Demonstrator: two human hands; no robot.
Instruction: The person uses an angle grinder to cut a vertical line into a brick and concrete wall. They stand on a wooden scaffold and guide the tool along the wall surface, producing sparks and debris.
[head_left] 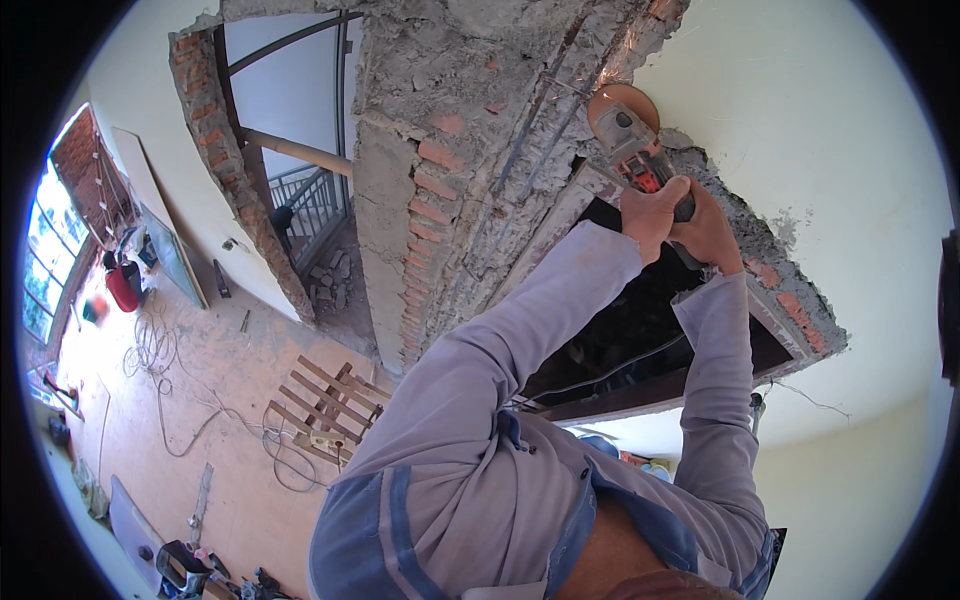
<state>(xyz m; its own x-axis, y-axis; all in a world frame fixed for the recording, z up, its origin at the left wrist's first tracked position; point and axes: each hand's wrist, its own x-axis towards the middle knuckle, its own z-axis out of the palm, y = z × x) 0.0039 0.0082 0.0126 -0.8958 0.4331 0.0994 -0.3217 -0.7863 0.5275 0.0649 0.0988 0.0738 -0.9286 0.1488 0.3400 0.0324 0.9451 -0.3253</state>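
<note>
My left hand (650,212) and my right hand (706,225) are both wrapped round an angle grinder (635,150) with an orange-and-grey body, raised overhead. Its brown disc (632,100) meets the broken concrete edge (648,30), where sparks fly; the exact contact point is too small to make out. Exposed rebar (530,115) runs along the rough concrete, beside crumbling red brick (435,180). Below my hands a dark opening (610,320) has a plastered, broken-brick border (800,310). A cable crosses the opening.
Lower left, a slatted wooden pallet (325,400) and tangled cables (180,390) lie on the dusty floor (150,440). A person in red (125,285) crouches near a window. Boards (160,215) lean on the wall. A doorway with railing (310,200) holds rubble. Tools (195,570) lie bottom left.
</note>
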